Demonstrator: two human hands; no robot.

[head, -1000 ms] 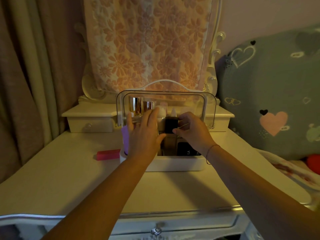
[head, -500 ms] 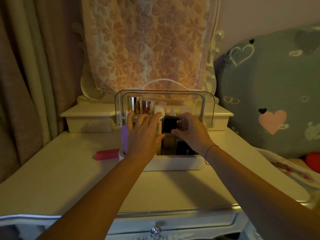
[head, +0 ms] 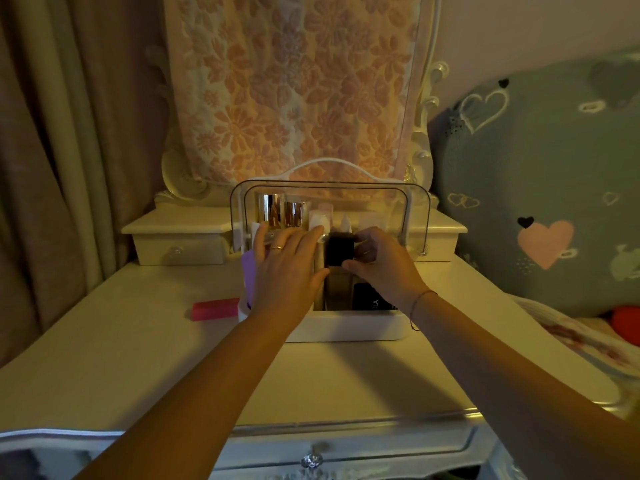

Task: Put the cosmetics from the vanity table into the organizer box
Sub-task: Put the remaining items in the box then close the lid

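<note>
The person's right hand [head: 381,266] is pinching the square black cap of a tall tan bottle [head: 340,251], seating it upright in the middle of the white plastic organizer box [head: 346,330], whose clear lid is standing raised. The left hand [head: 287,270], fingers straight, is lying over the items beside it, seemingly steadying them. This placement looks nearly finished. Next, the hand is likely letting go and reaching for the pink rectangular block [head: 215,309] lying on the cream vanity table [head: 138,362], just beside the box.
</note>
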